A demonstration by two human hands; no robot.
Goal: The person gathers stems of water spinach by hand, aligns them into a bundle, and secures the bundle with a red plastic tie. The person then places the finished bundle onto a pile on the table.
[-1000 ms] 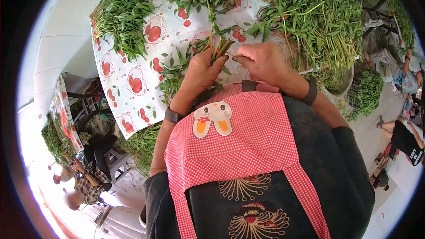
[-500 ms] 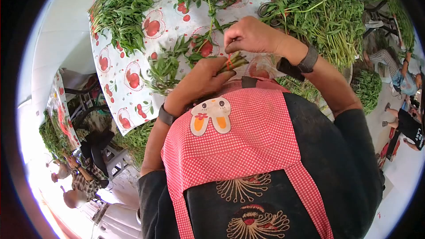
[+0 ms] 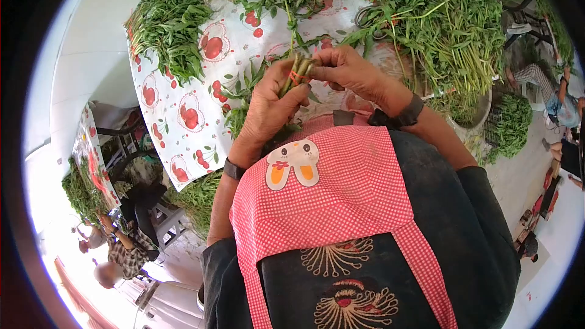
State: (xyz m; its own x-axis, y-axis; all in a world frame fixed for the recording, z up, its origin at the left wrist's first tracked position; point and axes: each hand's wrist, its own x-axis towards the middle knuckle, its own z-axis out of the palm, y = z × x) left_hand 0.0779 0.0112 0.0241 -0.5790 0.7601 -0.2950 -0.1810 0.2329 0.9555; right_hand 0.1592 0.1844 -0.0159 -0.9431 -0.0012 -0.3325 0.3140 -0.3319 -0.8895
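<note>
My left hand (image 3: 267, 102) is closed around a bunch of leafy greens, its cut stems (image 3: 303, 64) tilted up toward the right. A red rubber band (image 3: 297, 77) circles the stems just above my left thumb. The fingers of my right hand (image 3: 352, 74) are pinched together against the right side of the stem ends, beside the band. Whether they also grip a strand of the band is hidden. Leaves of the bunch (image 3: 236, 120) hang below and left of my left hand, over the tablecloth.
A white tablecloth with red fruit prints (image 3: 190, 94) covers the table. Piles of greens lie at the left (image 3: 173, 30), along the back, and at the right (image 3: 448, 36). A pair of scissors (image 3: 365, 17) sits by the right pile. Other people (image 3: 125, 247) sit at both sides.
My right hand has come down from above the band to the stem ends. My left hand has turned the bunch more upright and moved it slightly left.
</note>
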